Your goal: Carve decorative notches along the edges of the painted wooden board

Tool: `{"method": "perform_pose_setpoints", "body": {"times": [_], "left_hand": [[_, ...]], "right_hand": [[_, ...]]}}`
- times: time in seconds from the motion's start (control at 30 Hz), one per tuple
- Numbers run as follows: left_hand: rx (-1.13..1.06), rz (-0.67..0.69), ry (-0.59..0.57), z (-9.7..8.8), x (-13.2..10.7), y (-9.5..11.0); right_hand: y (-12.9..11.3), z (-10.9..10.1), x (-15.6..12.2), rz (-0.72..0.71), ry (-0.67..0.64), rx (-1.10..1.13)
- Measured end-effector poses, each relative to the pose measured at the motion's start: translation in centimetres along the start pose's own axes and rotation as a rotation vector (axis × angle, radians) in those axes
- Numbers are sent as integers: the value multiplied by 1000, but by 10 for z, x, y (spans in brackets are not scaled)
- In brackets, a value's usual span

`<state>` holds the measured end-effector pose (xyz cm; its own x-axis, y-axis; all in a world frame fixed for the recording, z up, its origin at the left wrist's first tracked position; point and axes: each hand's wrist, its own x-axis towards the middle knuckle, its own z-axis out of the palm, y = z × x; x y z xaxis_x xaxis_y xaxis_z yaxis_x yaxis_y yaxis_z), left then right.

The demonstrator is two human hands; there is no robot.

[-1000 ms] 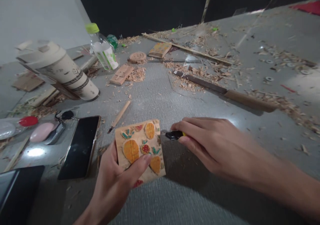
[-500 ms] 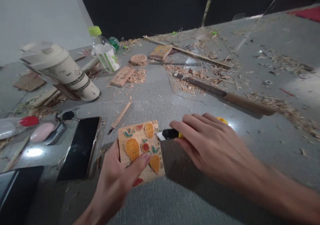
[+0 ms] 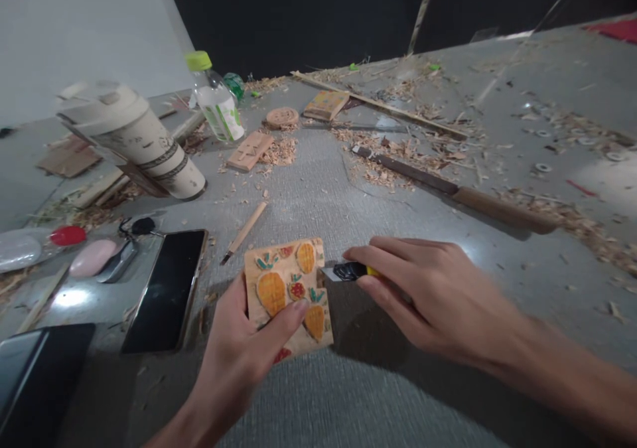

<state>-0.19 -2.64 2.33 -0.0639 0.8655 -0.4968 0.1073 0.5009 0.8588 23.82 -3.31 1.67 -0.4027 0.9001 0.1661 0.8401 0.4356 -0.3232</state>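
Observation:
My left hand (image 3: 239,358) grips a small square wooden block (image 3: 287,292) carved and painted with orange and red fruit, thumb pressed on its face. The block rests low on the grey table (image 3: 318,189). My right hand (image 3: 428,298) is closed around a yellow and black utility knife (image 3: 348,271). The knife's blade tip touches the block's right edge near the top corner.
A black phone (image 3: 166,289) lies left of the block, a thin carving tool (image 3: 243,231) just beyond it. Further back stand a beige cup (image 3: 134,146), a plastic bottle (image 3: 215,99), other wood pieces (image 3: 251,150), a long wooden-handled file (image 3: 448,186) and scattered shavings.
The knife went in against the block's right edge, drew back a little, and sits against it again. My left hand kept its hold on the block throughout.

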Motion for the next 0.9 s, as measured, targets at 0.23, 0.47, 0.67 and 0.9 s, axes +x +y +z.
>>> {"method": "perform_pose_setpoints", "body": {"times": [0.23, 0.47, 0.67, 0.9], "left_hand": [[43, 8, 25, 3, -5, 1], [62, 2, 16, 1, -6, 0], [-40, -48, -74, 2, -8, -4], [-162, -50, -84, 6, -4, -3]], "right_hand": [[-2, 1, 0, -8, 39, -13], [-2, 1, 0, -18, 39, 9], [-1, 7, 1, -39, 87, -46], [-1, 5, 2, -105, 194, -185]]}}
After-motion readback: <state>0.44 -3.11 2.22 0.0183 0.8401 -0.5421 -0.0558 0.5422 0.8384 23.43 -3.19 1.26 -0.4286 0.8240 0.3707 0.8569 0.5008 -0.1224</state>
